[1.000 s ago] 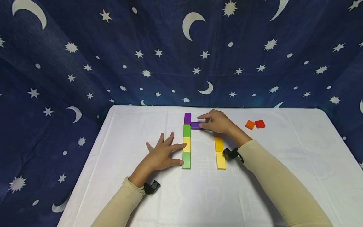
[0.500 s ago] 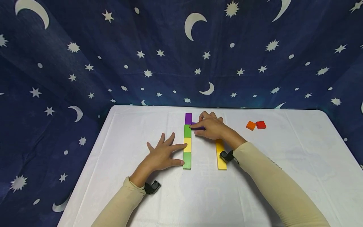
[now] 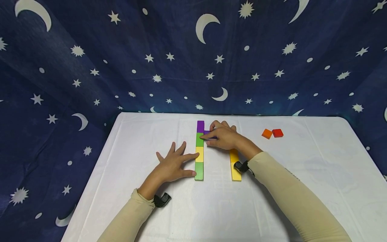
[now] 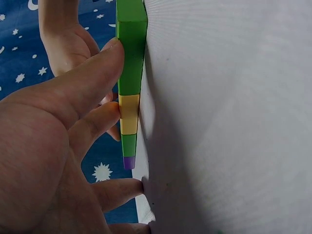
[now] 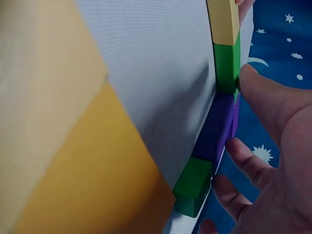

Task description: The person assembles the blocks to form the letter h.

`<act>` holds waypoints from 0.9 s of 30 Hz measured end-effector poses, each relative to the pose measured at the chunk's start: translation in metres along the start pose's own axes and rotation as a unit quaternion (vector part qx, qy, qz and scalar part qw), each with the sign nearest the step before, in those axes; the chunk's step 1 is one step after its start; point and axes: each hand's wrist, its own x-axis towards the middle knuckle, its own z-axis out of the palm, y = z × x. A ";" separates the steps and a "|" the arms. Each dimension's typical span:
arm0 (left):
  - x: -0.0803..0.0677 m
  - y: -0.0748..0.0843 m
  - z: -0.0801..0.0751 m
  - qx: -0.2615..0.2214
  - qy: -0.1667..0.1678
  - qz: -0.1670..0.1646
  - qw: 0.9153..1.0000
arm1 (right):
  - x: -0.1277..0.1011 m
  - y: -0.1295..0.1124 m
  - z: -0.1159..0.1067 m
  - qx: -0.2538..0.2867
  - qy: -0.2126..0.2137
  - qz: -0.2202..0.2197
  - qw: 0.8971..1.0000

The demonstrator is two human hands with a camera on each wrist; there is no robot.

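A straight column of flat blocks lies on the table: purple [image 3: 200, 125], green [image 3: 199, 143], yellow [image 3: 200, 159] and green [image 3: 199, 171]. Fingers spread, my left hand [image 3: 170, 167] touches the column's left side, thumb at the nearest green block and index fingertip at the yellow one. My right hand [image 3: 224, 137] reaches over from the right, a fingertip on the upper green block. Partly under it, a purple block [image 5: 214, 126] juts out sideways from the column, with a small green block [image 5: 195, 183] at its outer end, hidden in the head view.
Right of the column, an amber block [image 3: 233, 156] and a yellow block [image 3: 235, 175] form a short parallel row beneath the right wrist. An orange block [image 3: 267, 133] and a red block [image 3: 277, 133] lie farther right. A starry blue cloth [image 3: 169, 84] hangs behind the white table [image 3: 151, 218].
My right hand has shifted left from the outer end of the sideways blocks to the column, its index finger now reaching the upper green block. My left hand stays in place.
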 end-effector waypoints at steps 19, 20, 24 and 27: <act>0.000 0.001 0.000 -0.006 -0.002 -0.006 1.000 | -0.012 0.023 -0.022 0.096 0.088 0.012 0.991; 0.000 0.001 0.000 -0.007 -0.001 -0.006 1.000 | -0.014 0.026 -0.024 0.104 0.101 0.015 0.989; -0.001 0.001 0.001 -0.012 0.004 -0.003 1.000 | -0.025 0.043 -0.029 0.104 0.156 0.036 0.982; -0.001 0.000 0.001 -0.016 0.005 -0.001 1.000 | -0.036 0.058 -0.031 0.078 0.185 0.048 0.978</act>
